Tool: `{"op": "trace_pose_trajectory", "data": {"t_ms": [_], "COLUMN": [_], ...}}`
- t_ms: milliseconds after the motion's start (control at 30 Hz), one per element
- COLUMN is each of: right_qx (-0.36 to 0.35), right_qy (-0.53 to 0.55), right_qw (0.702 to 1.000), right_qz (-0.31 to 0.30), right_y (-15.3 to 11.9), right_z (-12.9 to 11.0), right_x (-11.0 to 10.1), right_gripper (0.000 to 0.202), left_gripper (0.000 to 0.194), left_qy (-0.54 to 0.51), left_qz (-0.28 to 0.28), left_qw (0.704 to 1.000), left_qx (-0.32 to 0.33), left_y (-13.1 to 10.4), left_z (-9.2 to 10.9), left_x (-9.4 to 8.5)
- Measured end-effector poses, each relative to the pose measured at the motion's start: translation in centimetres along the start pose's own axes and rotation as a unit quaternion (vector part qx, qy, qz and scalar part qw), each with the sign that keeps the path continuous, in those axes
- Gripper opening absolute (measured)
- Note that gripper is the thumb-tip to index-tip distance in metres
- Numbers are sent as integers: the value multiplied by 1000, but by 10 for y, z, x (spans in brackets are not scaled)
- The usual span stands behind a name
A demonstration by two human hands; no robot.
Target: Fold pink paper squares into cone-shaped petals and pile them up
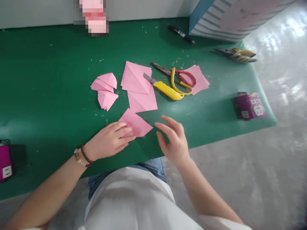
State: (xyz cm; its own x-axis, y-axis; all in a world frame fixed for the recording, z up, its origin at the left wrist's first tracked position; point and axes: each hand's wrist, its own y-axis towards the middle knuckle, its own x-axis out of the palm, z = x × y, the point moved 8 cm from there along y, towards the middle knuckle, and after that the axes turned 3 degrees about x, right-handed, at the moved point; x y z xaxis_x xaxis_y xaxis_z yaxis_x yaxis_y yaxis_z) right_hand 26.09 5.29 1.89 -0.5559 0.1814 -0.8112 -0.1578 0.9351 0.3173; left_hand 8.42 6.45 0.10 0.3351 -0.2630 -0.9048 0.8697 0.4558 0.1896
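A sheet of pink paper [139, 125] lies on the green table near its front edge, with a pointed corner toward the right. My left hand [111, 140] rests flat over the paper's left part, fingers stretched out. To the right of that corner, my right hand [172, 135] hovers with fingers apart and nothing in them. Creased pink squares [136, 76] lie stacked just beyond the paper. Left of them are folded pink paper pieces [105, 91]. A yellow utility knife [168, 90] lies partly over the stacked squares, touching scissors [176, 75] with red and yellow handles.
More pink squares [198, 80] lie under the scissors' handles. A black pen [181, 33], a blue-and-white box [216, 19] and yellow-handled pliers [236, 54] are at the back right. Purple boxes stand at the right [250, 105] and left [4, 163] of the green table [52, 95].
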Motion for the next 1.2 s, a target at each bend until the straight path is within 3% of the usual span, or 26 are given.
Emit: {"op": "trace_pose_trajectory", "data": {"t_ms": [67, 167, 267, 433, 600, 900, 1200], "right_qx": [-78, -163, -208, -233, -219, -58, -22], "right_qy": [-24, -49, -66, -31, 24, 44, 26], "right_qw": [995, 980, 970, 965, 967, 992, 995], "right_qz": [-59, -105, -109, -114, -129, -99, -96], "right_y": [16, 25, 19, 1, 1, 19, 23], "right_z": [1, -2, -10, -26, -28, -18, -18], "right_x": [13, 23, 24, 22, 29, 37, 42], "right_gripper": [41, 32, 20, 18, 15, 12, 8], "left_gripper": [30, 29, 31, 32, 35, 38, 31], "left_qy": [9, 11, 28, 34, 3, -8, 6], "left_qz": [-10, -8, 7, -6, 13, 35, 18], "left_qw": [1000, 1000, 1000, 999, 1000, 998, 999], "left_qx": [13, 24, 1, -3, 7, 42, 47], "left_y": [0, -1, -3, -6, -6, -8, -6], "left_z": [1, 1, -4, -2, 3, 6, 7], "left_x": [1, -2, -6, -5, -5, -10, -9]}}
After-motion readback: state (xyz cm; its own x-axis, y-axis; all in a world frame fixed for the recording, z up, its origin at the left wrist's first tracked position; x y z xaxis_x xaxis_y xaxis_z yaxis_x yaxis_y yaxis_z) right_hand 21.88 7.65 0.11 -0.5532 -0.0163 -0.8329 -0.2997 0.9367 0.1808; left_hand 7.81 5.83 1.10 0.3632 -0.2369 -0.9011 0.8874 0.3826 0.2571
